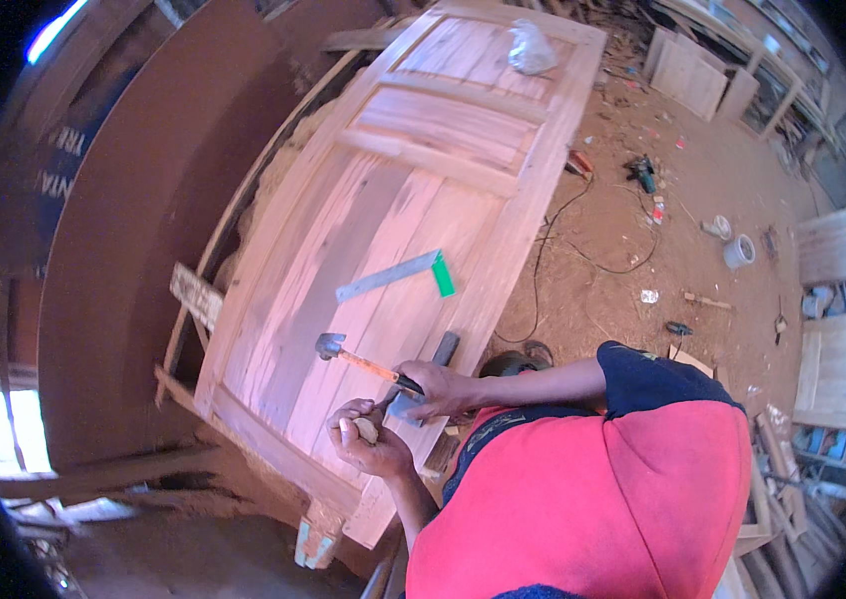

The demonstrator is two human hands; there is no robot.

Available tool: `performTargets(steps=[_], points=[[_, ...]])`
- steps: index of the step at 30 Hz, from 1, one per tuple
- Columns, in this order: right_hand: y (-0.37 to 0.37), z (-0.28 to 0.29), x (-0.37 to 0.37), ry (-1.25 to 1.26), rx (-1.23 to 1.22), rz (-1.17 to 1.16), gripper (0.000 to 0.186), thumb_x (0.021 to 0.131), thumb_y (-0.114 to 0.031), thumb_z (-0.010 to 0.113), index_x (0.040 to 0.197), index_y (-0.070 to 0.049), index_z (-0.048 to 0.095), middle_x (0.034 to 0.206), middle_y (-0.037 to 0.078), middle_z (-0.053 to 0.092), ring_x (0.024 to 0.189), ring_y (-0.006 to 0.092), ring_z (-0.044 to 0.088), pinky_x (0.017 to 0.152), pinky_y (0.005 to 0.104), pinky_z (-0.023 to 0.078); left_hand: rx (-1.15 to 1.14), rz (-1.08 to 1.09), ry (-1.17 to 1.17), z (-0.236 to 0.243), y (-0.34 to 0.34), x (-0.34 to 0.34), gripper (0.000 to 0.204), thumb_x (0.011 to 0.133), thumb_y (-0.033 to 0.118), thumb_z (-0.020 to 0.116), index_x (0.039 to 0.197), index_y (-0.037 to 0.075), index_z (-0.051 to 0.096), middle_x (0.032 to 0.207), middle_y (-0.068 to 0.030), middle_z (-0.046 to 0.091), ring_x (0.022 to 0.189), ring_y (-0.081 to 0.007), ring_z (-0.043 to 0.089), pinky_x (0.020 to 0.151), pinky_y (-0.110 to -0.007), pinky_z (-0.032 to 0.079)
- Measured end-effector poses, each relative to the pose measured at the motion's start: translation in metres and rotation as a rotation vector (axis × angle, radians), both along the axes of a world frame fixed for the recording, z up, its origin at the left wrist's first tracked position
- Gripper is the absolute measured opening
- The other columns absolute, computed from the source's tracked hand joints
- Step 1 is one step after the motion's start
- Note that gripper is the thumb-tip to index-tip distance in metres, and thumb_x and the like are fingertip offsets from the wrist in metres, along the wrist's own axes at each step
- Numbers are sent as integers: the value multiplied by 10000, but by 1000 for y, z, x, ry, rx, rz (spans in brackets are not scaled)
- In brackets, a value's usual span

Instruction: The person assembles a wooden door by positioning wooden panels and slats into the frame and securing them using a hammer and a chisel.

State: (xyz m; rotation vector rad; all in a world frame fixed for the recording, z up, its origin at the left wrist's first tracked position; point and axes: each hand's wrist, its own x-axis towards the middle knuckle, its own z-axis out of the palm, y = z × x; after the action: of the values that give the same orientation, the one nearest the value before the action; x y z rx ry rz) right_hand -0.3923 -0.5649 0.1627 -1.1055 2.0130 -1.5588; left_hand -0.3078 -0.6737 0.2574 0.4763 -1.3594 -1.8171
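Note:
A claw hammer (351,357) with an orange and black handle is in my right hand (431,390), its metal head pointing away to the left. Close below it, my left hand (373,447) is curled around a small pale piece (367,430) whose kind I cannot make out. Between the hands shows a grey, flat-sided object (405,407), partly hidden by fingers. A dark grey bar (446,347) lies just beyond my right hand. Under everything is a panelled wooden door (398,225), lying flat. On it rests a try square (393,277) with a green stock.
A clear plastic bag (532,48) sits at the door's far end. On the dirt floor to the right are a green power tool (641,173), its cord, and a white bucket (739,252). A large brown sheet (143,220) stands along the left. Wooden panels (687,75) lean at the back right.

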Motion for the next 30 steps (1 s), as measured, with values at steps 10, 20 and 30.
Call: performTargets(steps=[10, 20, 30], points=[[244, 10, -59, -188, 101, -191, 460, 889, -394, 664, 1066, -40, 430, 821, 193, 602, 798, 402, 628, 697, 494, 475, 583, -450, 130, -1, 191, -95, 222, 986, 298, 446, 902, 104, 511, 826, -58, 544, 804, -210, 556, 790, -394, 488], [533, -42, -51, -215, 461, -806, 456, 869, -375, 703, 1129, -58, 503, 916, 227, 622, 850, 399, 631, 716, 473, 487, 161, -804, -562, -33, 381, -187, 436, 1012, 440, 430, 1324, 144, 503, 1379, -75, 500, 1283, -250, 458, 1033, -435, 346], [584, -279, 164, -811, 879, -1571, 459, 810, -259, 716, 1126, 11, 522, 887, 221, 664, 779, 356, 673, 649, 460, 528, -122, -1282, -561, -49, 471, -301, 389, 1023, 434, 416, 1151, 116, 599, 1097, -40, 636, 1011, -179, 594, 837, -345, 416]])
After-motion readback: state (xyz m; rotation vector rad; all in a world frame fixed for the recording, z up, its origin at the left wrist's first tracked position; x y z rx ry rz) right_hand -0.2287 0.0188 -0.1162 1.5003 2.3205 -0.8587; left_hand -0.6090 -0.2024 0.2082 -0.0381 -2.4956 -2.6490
